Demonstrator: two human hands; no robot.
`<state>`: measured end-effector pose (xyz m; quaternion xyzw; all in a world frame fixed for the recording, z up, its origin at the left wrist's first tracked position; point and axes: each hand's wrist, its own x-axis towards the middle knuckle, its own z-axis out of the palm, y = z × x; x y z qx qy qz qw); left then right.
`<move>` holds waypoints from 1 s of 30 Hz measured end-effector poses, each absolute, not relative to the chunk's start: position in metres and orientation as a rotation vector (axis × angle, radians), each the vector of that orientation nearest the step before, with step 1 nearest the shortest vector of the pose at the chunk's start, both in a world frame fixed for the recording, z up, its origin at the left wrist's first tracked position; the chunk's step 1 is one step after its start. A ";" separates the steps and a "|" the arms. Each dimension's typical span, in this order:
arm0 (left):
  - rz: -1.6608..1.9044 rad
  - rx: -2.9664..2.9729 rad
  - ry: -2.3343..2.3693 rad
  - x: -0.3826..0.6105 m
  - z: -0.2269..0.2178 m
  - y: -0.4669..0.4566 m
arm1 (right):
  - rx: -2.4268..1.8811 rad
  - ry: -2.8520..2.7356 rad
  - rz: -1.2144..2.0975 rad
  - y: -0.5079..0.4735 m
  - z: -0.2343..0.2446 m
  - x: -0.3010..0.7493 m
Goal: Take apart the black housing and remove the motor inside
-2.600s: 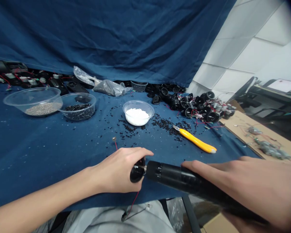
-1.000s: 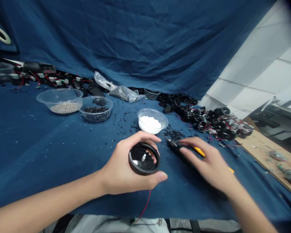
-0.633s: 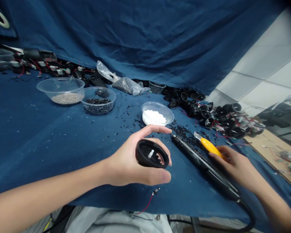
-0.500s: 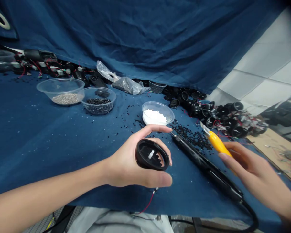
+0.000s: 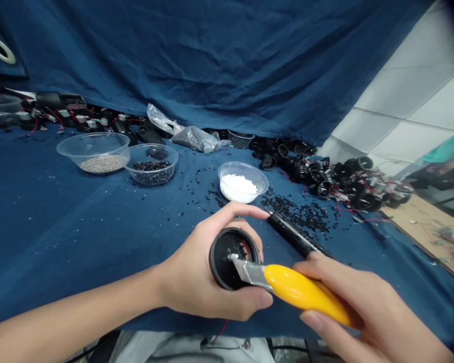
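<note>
Your left fingers (image 5: 227, 214) wrap a round black plastic housing (image 5: 221, 257), held over the blue-covered bench (image 5: 60, 242) near its front edge. Your right fingers (image 5: 318, 267) pinch a yellow utility knife (image 5: 298, 292), its steel blade against the housing's white post (image 5: 232, 257). A black soldering iron (image 5: 293, 234) lies just beyond, near a bowl of white pellets (image 5: 238, 189).

Small-parts electronics workshop, makeshift: navy cloth (image 5: 60, 242) draped over a workbench and up behind it, heaps of black round housings (image 5: 306, 171) trailing red wires, clear plastic bowls (image 5: 93, 143) of grey, black and white granules, a corded black tool (image 5: 293, 234), a yellow utility knife (image 5: 302, 292), wired parts (image 5: 450, 234) on a cardboard sheet (image 5: 419, 227), white wall panels (image 5: 401, 75) alongside.
</note>
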<state>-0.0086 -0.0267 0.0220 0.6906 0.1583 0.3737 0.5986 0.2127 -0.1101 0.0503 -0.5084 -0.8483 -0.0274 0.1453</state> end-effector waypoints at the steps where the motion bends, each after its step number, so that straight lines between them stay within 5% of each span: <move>1: 0.884 1.631 0.373 -0.009 0.022 -0.027 | -1.461 -2.439 -0.081 -0.111 0.050 0.212; 30: 0.989 1.885 0.409 -0.012 0.022 -0.026 | -1.295 -2.348 -0.212 -0.114 0.034 0.212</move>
